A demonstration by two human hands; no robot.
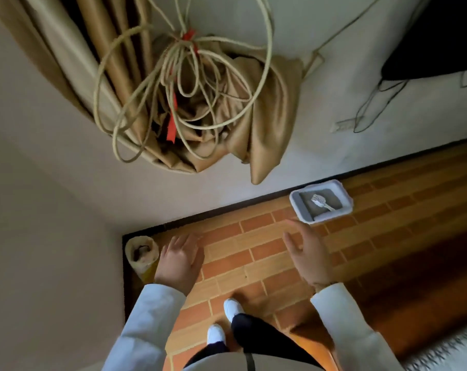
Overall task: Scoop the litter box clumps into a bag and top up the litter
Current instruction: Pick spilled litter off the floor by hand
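Both hands were held out empty with fingers spread, the left hand (182,259) just beside the bag (141,254) in the corner, the right hand (308,257) toward the litter box (304,214), where the scoop (320,201) lay, presumably for approach.

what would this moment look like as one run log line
phase: approach | left hand: open, empty | right hand: open, empty | scoop: lying in litter box | bag: in floor corner, open
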